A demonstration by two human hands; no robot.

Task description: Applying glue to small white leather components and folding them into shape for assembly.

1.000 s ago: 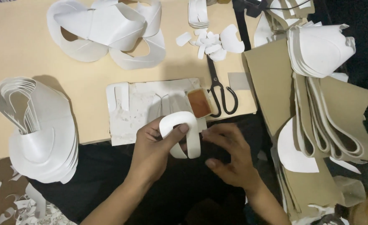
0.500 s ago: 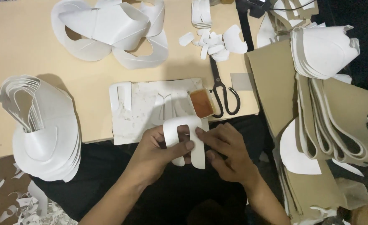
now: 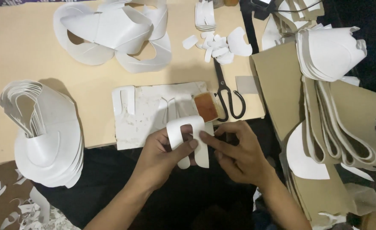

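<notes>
Both hands hold a white U-shaped cut piece (image 3: 187,138) over my lap at the table's near edge. My left hand (image 3: 162,155) grips its left leg, thumb across the front. My right hand (image 3: 239,153) pinches its right leg with the fingertips. Just beyond it lies a stained white board (image 3: 147,113) carrying two more white pieces and an orange-brown sponge block (image 3: 206,107).
Black scissors (image 3: 226,91) lie right of the board. A stack of white curved pieces (image 3: 43,136) sits at the left, large white cutouts (image 3: 111,32) at the back, small white scraps (image 3: 215,44) centre back, tan sheets and white stacked pieces (image 3: 324,98) at the right.
The white piece has been turned and lowered slightly in my hands; my left thumb now lies across its front. Both hands stay at the table's near edge.
</notes>
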